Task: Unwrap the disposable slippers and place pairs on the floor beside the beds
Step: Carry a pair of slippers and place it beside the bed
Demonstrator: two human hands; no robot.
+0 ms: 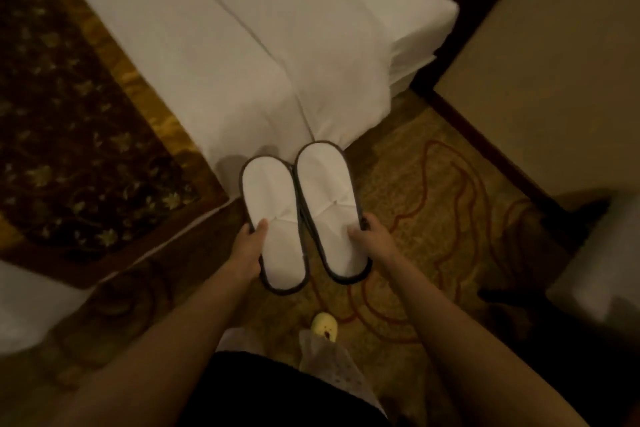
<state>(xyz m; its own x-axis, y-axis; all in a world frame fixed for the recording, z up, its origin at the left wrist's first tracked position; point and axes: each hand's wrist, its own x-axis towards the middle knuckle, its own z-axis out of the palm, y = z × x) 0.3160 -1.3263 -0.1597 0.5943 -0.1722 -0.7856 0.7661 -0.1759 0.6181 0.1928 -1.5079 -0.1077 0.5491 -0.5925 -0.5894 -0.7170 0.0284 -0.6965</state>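
Observation:
Two flat white disposable slippers with dark trim are held side by side above the carpet, just off the bed's near corner. My left hand [250, 246] grips the left slipper [273, 215] at its outer edge, thumb on top. My right hand [372, 236] grips the right slipper [329, 198] the same way from the right. No wrapping shows on either slipper. The bed [214, 45], under white sheets, lies ahead and to the left.
A dark floral bed runner [69, 135] covers the bed's left part. Patterned carpet [433, 184] spreads below the slippers. A pale wall or cabinet panel [554, 62] stands at right, a light chair [602, 270] at far right. My foot in a yellow shoe [323, 324] is below.

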